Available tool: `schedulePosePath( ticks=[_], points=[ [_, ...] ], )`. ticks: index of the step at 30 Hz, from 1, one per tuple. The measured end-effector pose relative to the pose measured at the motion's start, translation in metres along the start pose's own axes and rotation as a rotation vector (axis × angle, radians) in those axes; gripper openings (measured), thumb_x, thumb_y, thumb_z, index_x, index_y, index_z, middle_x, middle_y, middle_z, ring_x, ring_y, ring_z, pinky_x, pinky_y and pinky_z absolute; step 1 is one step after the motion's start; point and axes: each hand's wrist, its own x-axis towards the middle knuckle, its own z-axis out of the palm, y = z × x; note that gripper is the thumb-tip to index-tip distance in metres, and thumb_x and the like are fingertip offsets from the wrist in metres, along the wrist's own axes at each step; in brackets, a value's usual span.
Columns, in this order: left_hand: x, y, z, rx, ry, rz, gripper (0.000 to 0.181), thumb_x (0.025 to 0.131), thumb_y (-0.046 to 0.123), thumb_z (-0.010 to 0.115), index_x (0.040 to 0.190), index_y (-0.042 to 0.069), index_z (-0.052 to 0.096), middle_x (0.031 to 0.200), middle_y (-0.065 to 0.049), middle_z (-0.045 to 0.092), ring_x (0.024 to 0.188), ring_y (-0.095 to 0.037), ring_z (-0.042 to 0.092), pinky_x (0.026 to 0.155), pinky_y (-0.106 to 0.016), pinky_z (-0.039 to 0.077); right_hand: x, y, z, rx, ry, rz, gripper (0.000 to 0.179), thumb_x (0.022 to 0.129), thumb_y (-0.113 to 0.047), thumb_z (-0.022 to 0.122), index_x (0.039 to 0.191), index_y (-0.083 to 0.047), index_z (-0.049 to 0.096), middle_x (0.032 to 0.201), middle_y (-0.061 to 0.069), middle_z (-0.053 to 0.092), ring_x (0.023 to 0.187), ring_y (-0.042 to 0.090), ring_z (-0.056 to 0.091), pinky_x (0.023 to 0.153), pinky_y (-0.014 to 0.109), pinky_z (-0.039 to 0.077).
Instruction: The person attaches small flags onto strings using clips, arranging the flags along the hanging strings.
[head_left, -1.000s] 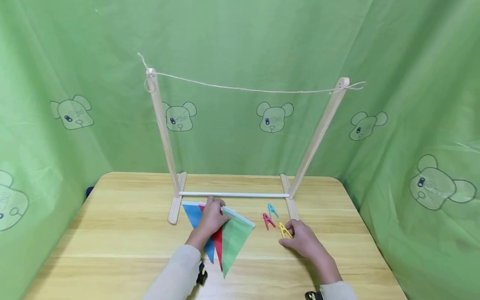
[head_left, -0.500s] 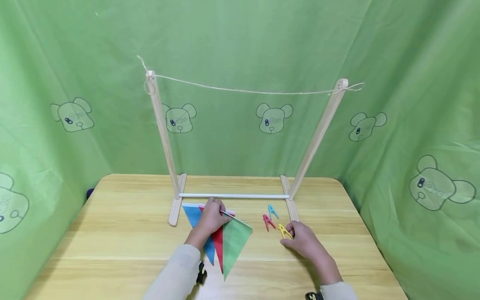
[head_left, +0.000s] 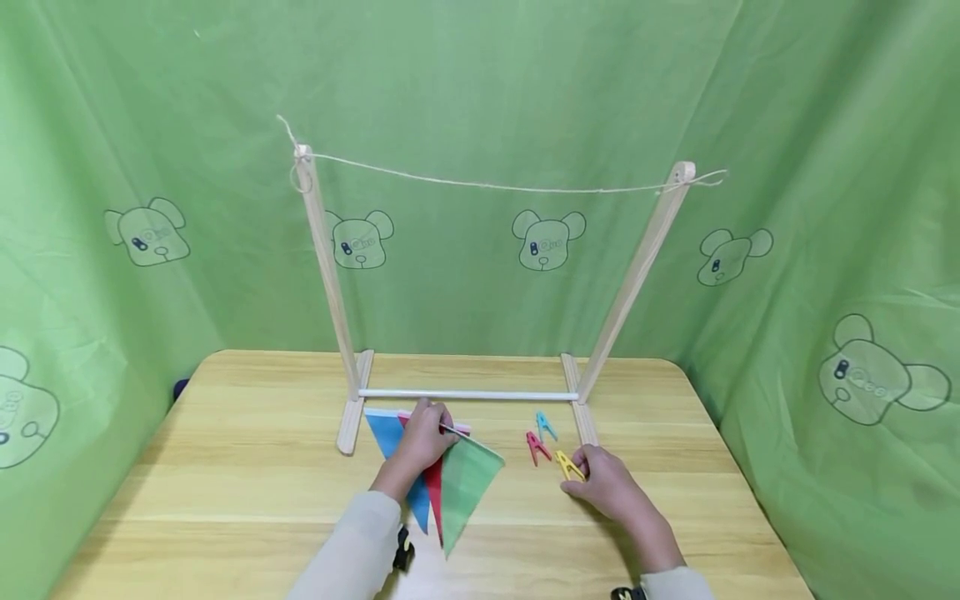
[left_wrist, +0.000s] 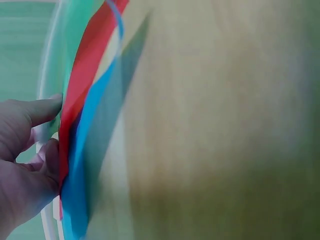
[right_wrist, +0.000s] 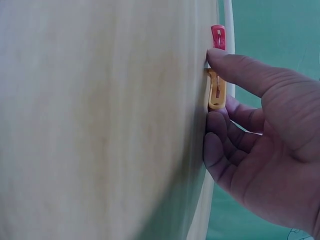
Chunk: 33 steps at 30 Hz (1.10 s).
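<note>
My left hand [head_left: 423,437] pinches the top edge of a green pennant [head_left: 468,492] between thumb and fingers. Beneath that hand a red pennant [head_left: 435,492] and a blue pennant [head_left: 385,432] overlap, points toward me; the hand and wrist hide parts of both. In the left wrist view, the red pennant [left_wrist: 82,75] and blue pennant [left_wrist: 77,190] lie beside the fingertips. On the right, the thumb and forefinger of my right hand [head_left: 609,485] close around the legs of a yellow clothespin [head_left: 564,463] low at the tabletop. The right wrist view shows that yellow clothespin [right_wrist: 218,90] between them.
Left of the right hand lie a red clothespin [head_left: 536,448] and a blue clothespin [head_left: 545,425]. Behind stands a wooden frame [head_left: 327,275] with a string [head_left: 480,184] tied across its posts and a white rod [head_left: 465,393] low between them. Green curtain surrounds the wooden table [head_left: 247,467].
The green pennant's top edge has turned up in my left hand and its right corner has shifted slightly inward, baring more of the red pennant's white edge. The right hand stays at the yellow clothespin.
</note>
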Motion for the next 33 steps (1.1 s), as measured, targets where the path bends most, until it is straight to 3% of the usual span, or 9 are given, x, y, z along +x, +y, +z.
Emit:
schedulePosePath(
  ticks=[9, 22, 33],
  points=[
    [0.0001, 0.0002, 0.0013, 0.042, 0.005, 0.043, 0.019, 0.084, 0.007, 0.084, 0.084, 0.008, 0.065, 0.089, -0.005, 0.054, 0.078, -0.017, 0.050, 0.067, -0.027, 0.047, -0.0009, -0.0007, -0.0002, -0.001, 0.012, 0.002, 0.037, 0.080, -0.014, 0.088, 0.103, -0.002, 0.062, 0.085, 0.005, 0.056, 0.075, 0.017, 0.049, 0.063, 0.026, 0.042],
    [0.0004, -0.0019, 0.0012, 0.023, -0.011, 0.050, 0.021, 0.086, 0.007, 0.083, 0.081, 0.011, 0.064, 0.084, -0.001, 0.053, 0.076, -0.015, 0.050, 0.066, -0.026, 0.046, -0.0028, 0.0028, -0.0005, 0.029, 0.026, -0.016, 0.031, 0.078, -0.008, 0.085, 0.100, -0.003, 0.063, 0.087, 0.006, 0.057, 0.077, 0.016, 0.050, 0.063, 0.023, 0.043],
    [0.0009, -0.0043, -0.0019, -0.005, -0.017, 0.114, 0.019, 0.087, 0.005, 0.081, 0.083, 0.013, 0.064, 0.080, 0.002, 0.062, 0.076, -0.013, 0.055, 0.067, -0.026, 0.050, -0.0066, 0.0038, -0.0087, 0.069, 0.013, -0.011, 0.026, 0.081, -0.003, 0.078, 0.101, -0.007, 0.063, 0.082, 0.002, 0.057, 0.074, 0.015, 0.051, 0.060, 0.022, 0.043]
  ],
)
